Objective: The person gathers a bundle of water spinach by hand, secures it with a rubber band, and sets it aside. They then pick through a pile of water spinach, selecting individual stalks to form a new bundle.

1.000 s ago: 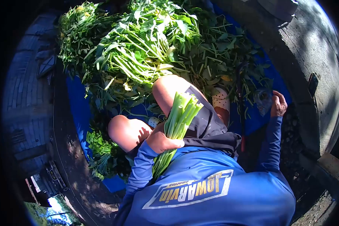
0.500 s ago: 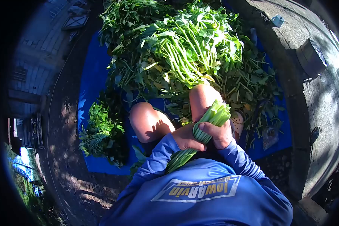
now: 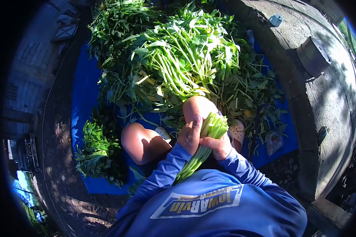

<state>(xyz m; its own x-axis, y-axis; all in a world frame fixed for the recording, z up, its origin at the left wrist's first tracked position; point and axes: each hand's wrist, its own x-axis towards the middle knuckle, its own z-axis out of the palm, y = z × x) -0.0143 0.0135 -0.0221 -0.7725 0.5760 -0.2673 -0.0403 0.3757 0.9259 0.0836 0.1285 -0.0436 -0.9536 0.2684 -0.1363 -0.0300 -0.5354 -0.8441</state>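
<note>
A bundle of green stems [image 3: 200, 160] lies slantwise against my shirt, its cut ends pointing up between my knees. My right hand [image 3: 219, 146] is wrapped round it just below the cut ends, thumb across the stems. On the bundle's left side is my left hand [image 3: 191, 136], its thumb pointing up and its palm against the stems; its other fingers are mostly hidden. Beyond my knees, a large heap of leafy greens [image 3: 182, 59] lies in bright sun. A smaller leafy bunch [image 3: 97, 148] rests at the left.
A blue tarp [image 3: 80, 98] lies under the greens. Loose stems and a clear plastic bag [image 3: 273, 143] are at the right. Along the right runs a concrete ledge [image 3: 324, 106] with a ribbed metal object [image 3: 313, 57] and a small light-blue item [image 3: 276, 20].
My left hand has shifted up along the bundle, and its thumb now points upward. My right hand still holds the stems. The whole view has shifted slightly.
</note>
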